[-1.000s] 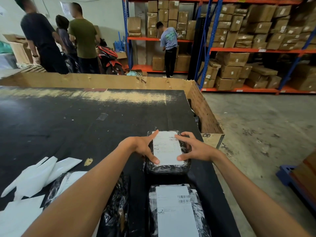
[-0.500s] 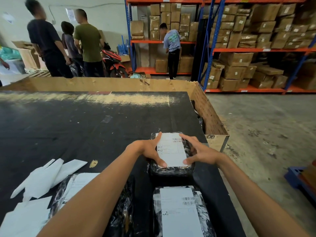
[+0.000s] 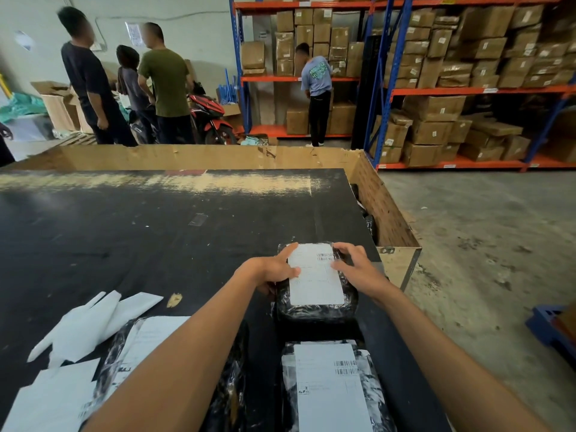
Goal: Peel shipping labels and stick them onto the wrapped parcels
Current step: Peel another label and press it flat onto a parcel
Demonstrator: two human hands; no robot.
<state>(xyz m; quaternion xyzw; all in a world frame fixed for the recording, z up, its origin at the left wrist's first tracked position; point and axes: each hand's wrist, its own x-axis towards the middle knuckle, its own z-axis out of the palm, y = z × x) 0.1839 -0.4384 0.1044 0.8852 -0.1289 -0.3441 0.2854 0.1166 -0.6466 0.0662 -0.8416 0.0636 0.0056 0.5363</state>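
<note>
Up close, we work at a black table (image 3: pixel 124 232) in a warehouse with shelves of cardboard boxes (image 3: pixel 467 73)
Our left hand (image 3: pixel 268 271) and right hand (image 3: pixel 358 266) lie open, fingers flat on the label (image 3: pixel 314 275) of a black wrapped parcel (image 3: pixel 318 310); a wooden crate (image 3: pixel 386 213) behind the table holds dark parcels

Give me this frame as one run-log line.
step: pressing label onto parcel | left hand: on label's left edge | right hand: on right edge | nearer parcel: labelled
</note>
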